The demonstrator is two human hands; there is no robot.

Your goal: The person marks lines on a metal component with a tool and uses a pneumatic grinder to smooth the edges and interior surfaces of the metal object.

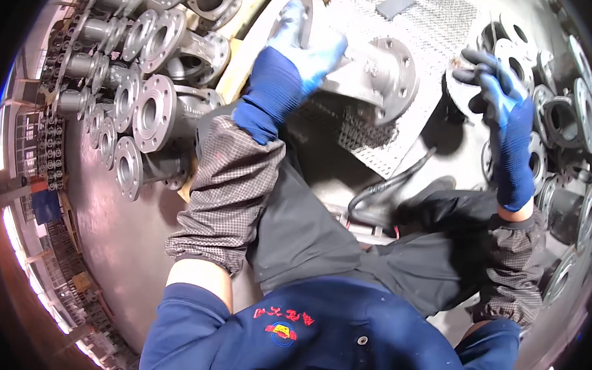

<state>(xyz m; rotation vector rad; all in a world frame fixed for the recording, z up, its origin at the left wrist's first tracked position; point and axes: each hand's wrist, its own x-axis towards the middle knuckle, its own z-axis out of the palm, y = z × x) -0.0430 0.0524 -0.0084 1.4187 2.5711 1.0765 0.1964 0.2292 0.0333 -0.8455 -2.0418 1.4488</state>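
Observation:
A grey flanged metal casting (359, 71), like a pipe fitting or valve body, lies on its side on a perforated metal plate (445, 22). My left hand (296, 54), in a blue glove, grips it at its left flange, thumb spread toward the body. The round right flange (398, 80) with bolt holes faces right. My right hand (505, 92), gloved too, is raised off to the right with its fingers apart and nothing held. Behind its fingertips is another flanged part (461, 90); whether they touch it I cannot tell.
Several flanged castings (156, 111) are stacked on a wooden pallet to the left. More castings (567, 122) crowd the right side. A dark flat block (395, 5) lies on the plate's far part. A black hose or cable (393, 183) curves between my legs.

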